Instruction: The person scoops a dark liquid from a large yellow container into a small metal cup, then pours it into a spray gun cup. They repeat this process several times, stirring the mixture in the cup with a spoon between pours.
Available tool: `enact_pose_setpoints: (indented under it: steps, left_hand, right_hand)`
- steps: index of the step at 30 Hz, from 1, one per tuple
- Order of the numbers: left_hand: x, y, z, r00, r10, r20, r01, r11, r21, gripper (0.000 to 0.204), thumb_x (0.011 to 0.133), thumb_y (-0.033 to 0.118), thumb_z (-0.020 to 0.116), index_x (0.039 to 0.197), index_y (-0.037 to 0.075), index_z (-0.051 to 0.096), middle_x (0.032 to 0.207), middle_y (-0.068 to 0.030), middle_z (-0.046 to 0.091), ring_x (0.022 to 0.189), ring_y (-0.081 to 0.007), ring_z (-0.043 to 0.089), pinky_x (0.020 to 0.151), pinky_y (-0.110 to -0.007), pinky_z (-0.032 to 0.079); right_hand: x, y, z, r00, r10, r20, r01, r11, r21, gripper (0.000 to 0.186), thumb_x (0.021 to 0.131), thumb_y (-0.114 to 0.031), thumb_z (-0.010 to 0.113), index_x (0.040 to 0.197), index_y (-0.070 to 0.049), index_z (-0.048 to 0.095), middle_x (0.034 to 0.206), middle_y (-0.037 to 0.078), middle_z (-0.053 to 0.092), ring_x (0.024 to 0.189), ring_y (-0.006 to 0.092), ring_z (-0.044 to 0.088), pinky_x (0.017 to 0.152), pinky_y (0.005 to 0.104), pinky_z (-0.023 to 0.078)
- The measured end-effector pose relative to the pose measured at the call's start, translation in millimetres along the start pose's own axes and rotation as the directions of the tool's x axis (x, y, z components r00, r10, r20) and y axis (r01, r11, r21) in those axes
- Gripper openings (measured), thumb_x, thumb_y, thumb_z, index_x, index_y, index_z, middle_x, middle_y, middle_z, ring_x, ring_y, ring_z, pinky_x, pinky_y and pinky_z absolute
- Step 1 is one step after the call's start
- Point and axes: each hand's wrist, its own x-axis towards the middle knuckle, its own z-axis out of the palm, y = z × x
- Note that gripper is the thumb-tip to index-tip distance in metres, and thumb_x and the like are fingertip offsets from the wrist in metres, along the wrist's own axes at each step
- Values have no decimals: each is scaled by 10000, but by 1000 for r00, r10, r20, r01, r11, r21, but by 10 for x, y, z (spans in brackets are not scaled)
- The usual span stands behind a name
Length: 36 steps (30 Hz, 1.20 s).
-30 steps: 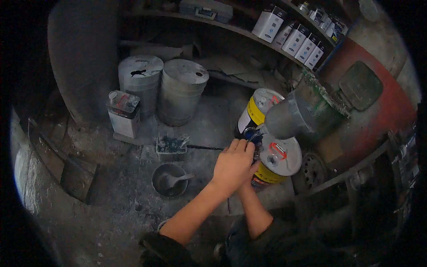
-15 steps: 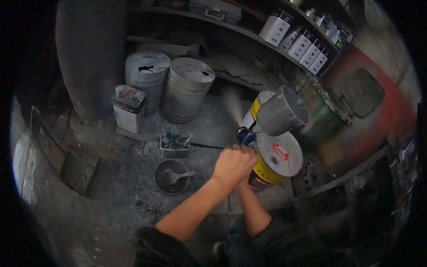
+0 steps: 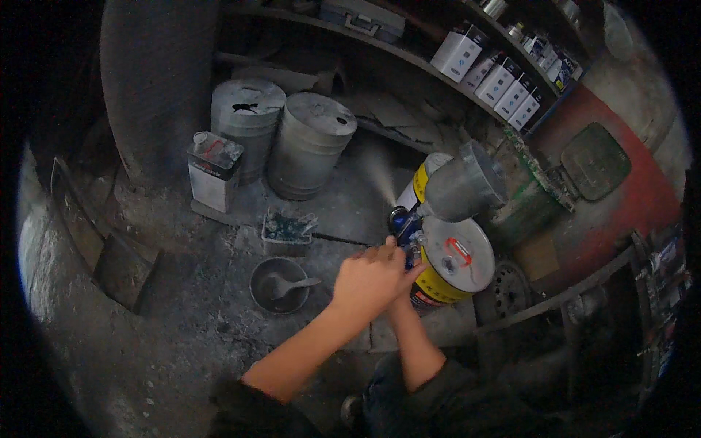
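Observation:
A blue spray gun (image 3: 404, 226), with a large grey cup (image 3: 467, 182) on it, throws a pale mist up and to the left. My left hand (image 3: 365, 281) lies over the back of the gun, its fingers curled onto the grip and my other hand. Beneath it, mostly hidden, my right hand (image 3: 402, 288) is closed on the gun's handle. Just behind and right of the hands stand two drums with yellow bands, a nearer one (image 3: 453, 255) and a farther one (image 3: 420, 184), partly covered by the gun.
Two metal drums (image 3: 310, 146) and a square tin (image 3: 212, 186) stand at back left. A tray (image 3: 286, 244) and a bowl with a scraper (image 3: 266, 296) lie on the floor. A shelf of cans (image 3: 496, 80), green bin (image 3: 595, 160) and wheel rim (image 3: 511, 281) are to the right.
The mist has appeared since a second ago. The cup has shifted, showing its side and top differently, and my left hand has slid slightly back toward the lower left.

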Motion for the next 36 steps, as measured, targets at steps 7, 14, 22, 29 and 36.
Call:
enact_pose_setpoints:
  steps: [7, 14, 22, 29, 36]
  left_hand:
    - [-1377, -450, -324, 641, -303, 705, 668, 673, -317, 498, 901, 407, 651, 1210, 24, 572, 951, -208, 671, 853, -369, 678, 752, -413, 528]
    - [-2001, -529, -540, 780, -226, 583, 586, 590, -555, 585, 908, 210, 679, 1429, 145, 422, 1038, -172, 671, 903, -346, 678, 803, -379, 516]
    - [-1992, -514, -936, 770, -343, 538, 610, 642, -464, 502, 899, 293, 695, 1345, 153, 512, 1095, -135, 683, 891, -330, 701, 745, -363, 552]
    - [-1946, -415, -1217, 774, -489, 402, 626, 686, -371, 439, 864, 424, 701, 1205, 159, 620, 795, -166, 696, 659, -337, 686, 614, -388, 558]
    - [-2040, -313, -1449, 729, -623, 285, 634, 455, -626, 354, 852, 330, 716, 1062, 46, 691, 711, -147, 675, 602, -209, 665, 574, -347, 511]
  right_hand:
    - [-267, -87, 1055, 949, -253, -191, 113, 832, -543, 391, 945, -180, 629, 1234, -47, 402, 979, 52, 600, 801, 144, 573, 484, 298, 469]
    - [-269, -181, 1052, 931, -249, -266, 79, 850, -521, 116, 943, -197, 616, 994, -107, 565, 861, -1, 590, 721, 136, 567, 471, 280, 420]
    - [-260, -156, 1191, 945, -244, -220, 56, 780, -623, 238, 956, -368, 557, 972, -134, 594, 872, 4, 643, 764, 140, 606, 578, 309, 468]
    - [-521, -160, 1240, 979, -88, -182, -3, 893, -450, 273, 965, -275, 574, 803, -57, 542, 680, 53, 535, 675, 217, 552, 694, 361, 483]
    - [-455, -168, 1319, 996, -85, 3, 82, 962, -262, 325, 981, -118, 492, 677, -126, 378, 607, 11, 356, 569, 152, 375, 610, 318, 381]
